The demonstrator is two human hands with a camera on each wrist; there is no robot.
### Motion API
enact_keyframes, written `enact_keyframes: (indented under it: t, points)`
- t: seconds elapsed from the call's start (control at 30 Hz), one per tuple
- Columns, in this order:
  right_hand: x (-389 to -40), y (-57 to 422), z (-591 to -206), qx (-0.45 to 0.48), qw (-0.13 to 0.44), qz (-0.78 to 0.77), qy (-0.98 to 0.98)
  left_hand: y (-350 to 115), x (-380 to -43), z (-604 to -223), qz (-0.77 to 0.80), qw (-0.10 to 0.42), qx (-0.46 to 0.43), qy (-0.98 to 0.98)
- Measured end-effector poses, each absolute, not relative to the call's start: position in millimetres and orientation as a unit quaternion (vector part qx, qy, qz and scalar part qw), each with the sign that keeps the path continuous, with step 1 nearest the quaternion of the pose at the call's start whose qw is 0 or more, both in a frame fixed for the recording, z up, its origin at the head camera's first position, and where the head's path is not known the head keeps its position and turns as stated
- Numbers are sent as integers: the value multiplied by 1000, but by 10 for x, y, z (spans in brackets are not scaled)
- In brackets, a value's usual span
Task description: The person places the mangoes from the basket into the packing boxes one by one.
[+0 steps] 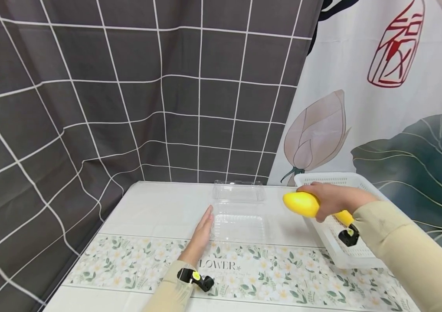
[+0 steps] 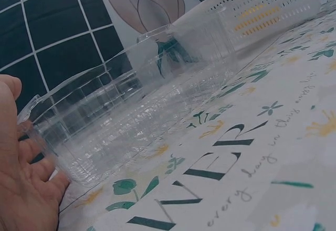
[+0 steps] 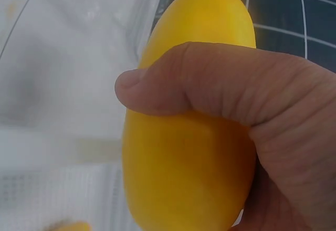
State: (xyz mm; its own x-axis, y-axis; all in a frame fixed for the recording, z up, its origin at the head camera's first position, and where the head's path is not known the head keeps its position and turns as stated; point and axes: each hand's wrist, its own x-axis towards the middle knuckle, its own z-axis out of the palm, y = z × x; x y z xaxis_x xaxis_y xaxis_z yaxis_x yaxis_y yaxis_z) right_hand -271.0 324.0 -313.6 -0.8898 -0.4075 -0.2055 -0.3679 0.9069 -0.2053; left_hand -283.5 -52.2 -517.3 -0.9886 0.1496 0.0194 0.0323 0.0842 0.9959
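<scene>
My right hand [image 1: 328,200] grips a smooth, long yellow fruit-like thing [image 1: 300,204] above the left side of a white plastic basket [image 1: 338,260]. In the right wrist view, the thumb lies across the yellow fruit-like thing [image 3: 189,157], whose lower end runs out of frame. On the table stands a clear plastic clamshell box [image 1: 240,227] with its lid [image 1: 238,193] folded back. My left hand [image 1: 202,238] rests at the box's left side, fingers extended. The left wrist view shows its fingertips against the wall of the clear box [image 2: 131,115].
More yellow shows through the slots of the basket [image 2: 294,5] in the left wrist view. A floral band [image 1: 283,281] with printed lettering crosses the white table cover [image 1: 154,208]. Behind hang a dark grid-patterned curtain [image 1: 178,99] and a white flower-printed cloth [image 1: 361,108].
</scene>
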Motion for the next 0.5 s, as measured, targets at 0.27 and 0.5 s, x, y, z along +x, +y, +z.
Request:
enact_keyframes:
  t: [0.27,0.5]
  points:
    - [-2794,2988,-3136,-226,121,-69,964,-517,-2821,-5154,672,41,62,737]
    - [-2878,2768,-3218,-244,121,-52,961,-520,-2825,-5158,672,47,55,737]
